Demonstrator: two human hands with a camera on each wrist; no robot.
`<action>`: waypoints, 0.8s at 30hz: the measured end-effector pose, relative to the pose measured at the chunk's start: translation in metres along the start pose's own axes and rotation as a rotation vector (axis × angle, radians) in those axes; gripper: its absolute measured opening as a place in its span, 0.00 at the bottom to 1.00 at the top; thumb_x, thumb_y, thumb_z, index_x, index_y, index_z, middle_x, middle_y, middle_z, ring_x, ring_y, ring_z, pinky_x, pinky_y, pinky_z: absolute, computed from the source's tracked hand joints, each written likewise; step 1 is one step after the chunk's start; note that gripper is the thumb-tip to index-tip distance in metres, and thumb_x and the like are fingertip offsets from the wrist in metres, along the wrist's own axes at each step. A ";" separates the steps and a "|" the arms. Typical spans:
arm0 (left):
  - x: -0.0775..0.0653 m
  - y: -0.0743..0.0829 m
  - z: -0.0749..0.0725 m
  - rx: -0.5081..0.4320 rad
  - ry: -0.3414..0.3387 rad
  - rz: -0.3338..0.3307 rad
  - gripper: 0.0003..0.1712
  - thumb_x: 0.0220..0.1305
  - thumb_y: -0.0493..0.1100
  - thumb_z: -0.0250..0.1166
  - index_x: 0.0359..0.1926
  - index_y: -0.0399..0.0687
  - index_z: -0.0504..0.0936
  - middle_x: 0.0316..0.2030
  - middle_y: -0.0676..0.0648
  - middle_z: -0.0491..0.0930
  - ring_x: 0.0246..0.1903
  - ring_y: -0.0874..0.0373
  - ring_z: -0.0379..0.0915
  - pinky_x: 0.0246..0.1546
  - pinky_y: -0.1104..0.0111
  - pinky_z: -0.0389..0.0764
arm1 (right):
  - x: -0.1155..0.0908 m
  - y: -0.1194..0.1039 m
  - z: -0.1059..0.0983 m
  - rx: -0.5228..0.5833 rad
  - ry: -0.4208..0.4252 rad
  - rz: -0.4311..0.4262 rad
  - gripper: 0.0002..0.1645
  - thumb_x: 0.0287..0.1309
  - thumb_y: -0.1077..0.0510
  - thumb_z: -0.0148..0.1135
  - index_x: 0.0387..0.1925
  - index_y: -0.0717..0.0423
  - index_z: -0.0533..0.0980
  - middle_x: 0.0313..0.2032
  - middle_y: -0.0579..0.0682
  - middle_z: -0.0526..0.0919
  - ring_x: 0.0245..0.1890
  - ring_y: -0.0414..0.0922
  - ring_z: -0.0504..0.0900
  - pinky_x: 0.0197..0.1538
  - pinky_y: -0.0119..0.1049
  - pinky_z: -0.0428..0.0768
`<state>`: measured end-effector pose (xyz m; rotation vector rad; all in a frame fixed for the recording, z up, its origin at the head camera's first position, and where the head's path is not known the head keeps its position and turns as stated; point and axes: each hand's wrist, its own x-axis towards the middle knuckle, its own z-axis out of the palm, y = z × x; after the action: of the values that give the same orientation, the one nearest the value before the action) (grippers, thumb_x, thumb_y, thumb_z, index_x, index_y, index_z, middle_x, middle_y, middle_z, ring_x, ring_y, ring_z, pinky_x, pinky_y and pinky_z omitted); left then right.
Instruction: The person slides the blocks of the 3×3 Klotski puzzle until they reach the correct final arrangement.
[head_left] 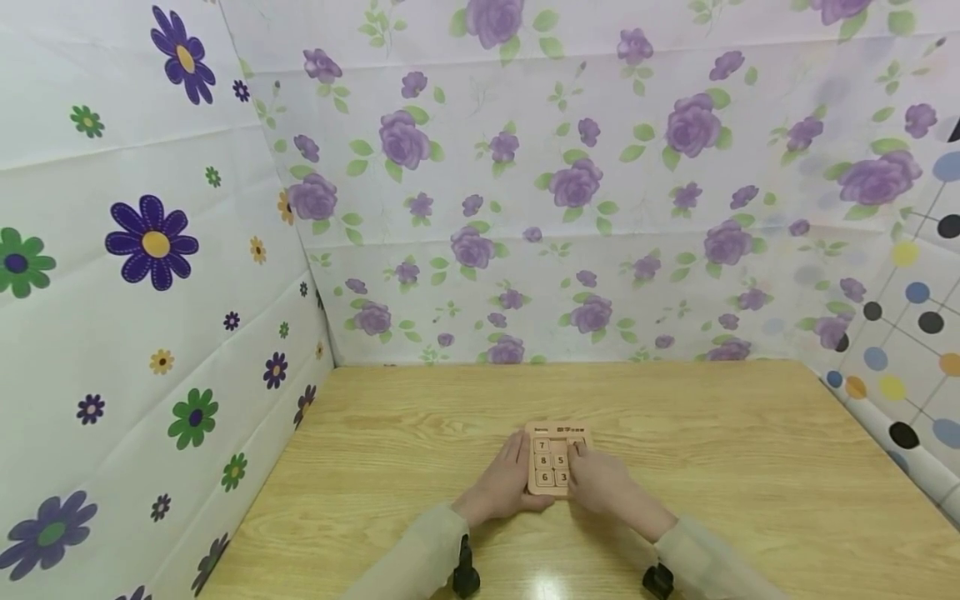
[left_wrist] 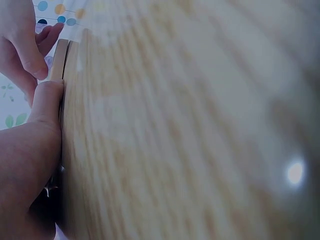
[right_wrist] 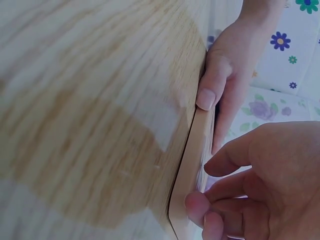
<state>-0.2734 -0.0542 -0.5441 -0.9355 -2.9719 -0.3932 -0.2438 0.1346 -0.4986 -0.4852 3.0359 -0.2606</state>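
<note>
A wooden number slide puzzle [head_left: 551,493] lies flat on the table, a little right of the middle. Tiles 7, 8, 5, 6 and 3 show, and a gap is visible in the top row's middle. My left hand [head_left: 504,482] holds the lower left corner, fingers along the left side and thumb against the near edge. My right hand [head_left: 597,479] lies over the right column, a fingertip touching the partly covered upper right tile [head_left: 575,442]. In the right wrist view its fingers [right_wrist: 227,192] are loosely bent at the board's edge. The other right-column tiles are hidden.
A pale wood-grain table [head_left: 375,433] surrounds the puzzle. Flowered sheeting [head_left: 480,183] hangs behind, more flowered sheeting [head_left: 135,317] at the left, and a dotted sheet [head_left: 900,333] at the right. Dark camera mounts [head_left: 466,575] sit at both wrists.
</note>
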 end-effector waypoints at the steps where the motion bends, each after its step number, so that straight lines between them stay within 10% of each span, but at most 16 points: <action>1: 0.000 0.000 0.000 -0.001 -0.003 -0.003 0.66 0.55 0.69 0.63 0.73 0.28 0.43 0.73 0.30 0.47 0.74 0.42 0.44 0.75 0.58 0.52 | 0.000 0.000 0.000 0.003 -0.001 0.003 0.31 0.62 0.57 0.55 0.63 0.71 0.66 0.61 0.67 0.73 0.29 0.47 0.76 0.24 0.38 0.79; 12: -0.002 0.002 -0.002 0.005 0.009 0.007 0.65 0.55 0.69 0.64 0.73 0.26 0.44 0.72 0.28 0.49 0.74 0.40 0.47 0.75 0.57 0.55 | 0.001 -0.005 0.000 0.013 -0.004 -0.015 0.32 0.61 0.57 0.56 0.64 0.70 0.66 0.60 0.67 0.72 0.28 0.46 0.74 0.21 0.36 0.76; 24: -0.001 0.000 0.000 -0.001 0.000 0.015 0.63 0.58 0.67 0.63 0.72 0.24 0.44 0.73 0.28 0.48 0.74 0.40 0.45 0.75 0.56 0.54 | 0.005 -0.016 0.000 0.021 -0.020 -0.033 0.32 0.64 0.56 0.54 0.64 0.72 0.66 0.62 0.67 0.71 0.49 0.58 0.80 0.40 0.48 0.85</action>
<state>-0.2727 -0.0551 -0.5438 -0.9568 -2.9631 -0.3942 -0.2440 0.1185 -0.4959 -0.5343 3.0050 -0.2865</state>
